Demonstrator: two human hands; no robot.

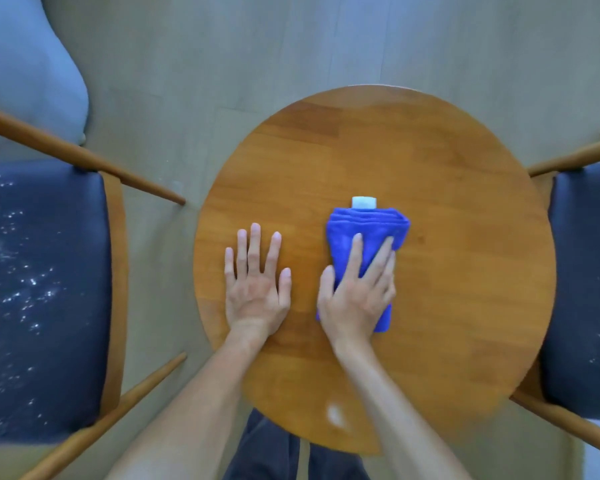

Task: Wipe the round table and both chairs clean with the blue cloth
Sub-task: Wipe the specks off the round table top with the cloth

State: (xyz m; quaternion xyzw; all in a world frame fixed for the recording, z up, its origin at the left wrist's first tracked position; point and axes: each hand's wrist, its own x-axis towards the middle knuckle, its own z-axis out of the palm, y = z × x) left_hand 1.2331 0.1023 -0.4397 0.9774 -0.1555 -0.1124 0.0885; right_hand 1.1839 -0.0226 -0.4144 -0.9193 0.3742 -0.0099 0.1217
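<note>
The round wooden table (447,188) fills the middle of the head view, seen from straight above. The blue cloth (364,233) lies folded on it, a little right of centre, as a long pad running away from the person. The right hand (357,292) lies flat on the near half of the cloth with straight, slightly spread fingers pressing down; its grip is wide and nothing is curled round the fabric. A small white tag (363,201) sticks out from the far end of the cloth and rests on the wood.

The left hand (257,282) lies palm down on the bare table just beside the cloth, not touching it. Its fingers are straight and fanned, so this grip is wide as well and holds nothing.

The left chair (42,299) stands close to the table's left edge; its dark seat is sprinkled with white specks, and its wooden arms point toward the table. The right chair (582,289) stands at the table's right edge, its dark seat carrying fewer white specks. A pale smudge (335,414) shows on the near part of the table, between the forearms. The floor (222,46) is pale.
</note>
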